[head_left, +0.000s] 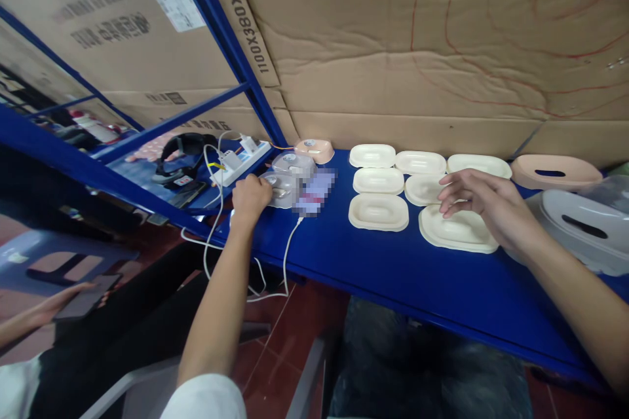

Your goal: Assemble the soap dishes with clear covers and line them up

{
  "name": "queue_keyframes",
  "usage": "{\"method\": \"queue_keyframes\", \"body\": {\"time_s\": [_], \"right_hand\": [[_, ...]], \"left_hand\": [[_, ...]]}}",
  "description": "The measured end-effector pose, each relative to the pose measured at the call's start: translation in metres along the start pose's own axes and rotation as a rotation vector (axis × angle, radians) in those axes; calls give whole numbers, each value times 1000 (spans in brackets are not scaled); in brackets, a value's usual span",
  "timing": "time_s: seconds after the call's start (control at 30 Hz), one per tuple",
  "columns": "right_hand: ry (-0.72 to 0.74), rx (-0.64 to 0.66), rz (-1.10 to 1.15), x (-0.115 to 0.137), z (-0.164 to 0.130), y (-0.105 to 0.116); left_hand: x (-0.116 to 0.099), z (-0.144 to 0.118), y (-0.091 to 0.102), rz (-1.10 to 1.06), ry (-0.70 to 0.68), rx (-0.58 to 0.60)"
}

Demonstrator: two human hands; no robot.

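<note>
Your left hand [251,198] clamps the grey dish [279,187]; snagging the white cable [289,255] could drag it. Right hand [484,204] hovers, fingers apart.

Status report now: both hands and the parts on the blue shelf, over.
Left hand closed on small clear unit beside power strip. Right hand open, hovering over cream trays, nearest the front one. White cable hangs off shelf edge.
</note>
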State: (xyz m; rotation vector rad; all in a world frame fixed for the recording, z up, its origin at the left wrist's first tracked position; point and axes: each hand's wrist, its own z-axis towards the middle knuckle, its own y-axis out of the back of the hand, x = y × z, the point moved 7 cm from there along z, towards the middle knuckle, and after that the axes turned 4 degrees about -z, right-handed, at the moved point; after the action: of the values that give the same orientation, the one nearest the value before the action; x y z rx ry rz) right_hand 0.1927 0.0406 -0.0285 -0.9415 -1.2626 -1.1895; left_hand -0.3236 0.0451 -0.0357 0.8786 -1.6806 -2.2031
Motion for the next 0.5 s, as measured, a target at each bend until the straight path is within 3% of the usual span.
{"method": "queue_keyframes", "body": {"time_s": [0.37, 0.5], "right_hand": [[39, -1, -56, 0, 1, 3], [170, -62, -313, 5, 3, 14]], "left_hand": [[-3, -10, 0, -65, 13, -41], [-1, -13, 6, -113, 31, -68]]}}
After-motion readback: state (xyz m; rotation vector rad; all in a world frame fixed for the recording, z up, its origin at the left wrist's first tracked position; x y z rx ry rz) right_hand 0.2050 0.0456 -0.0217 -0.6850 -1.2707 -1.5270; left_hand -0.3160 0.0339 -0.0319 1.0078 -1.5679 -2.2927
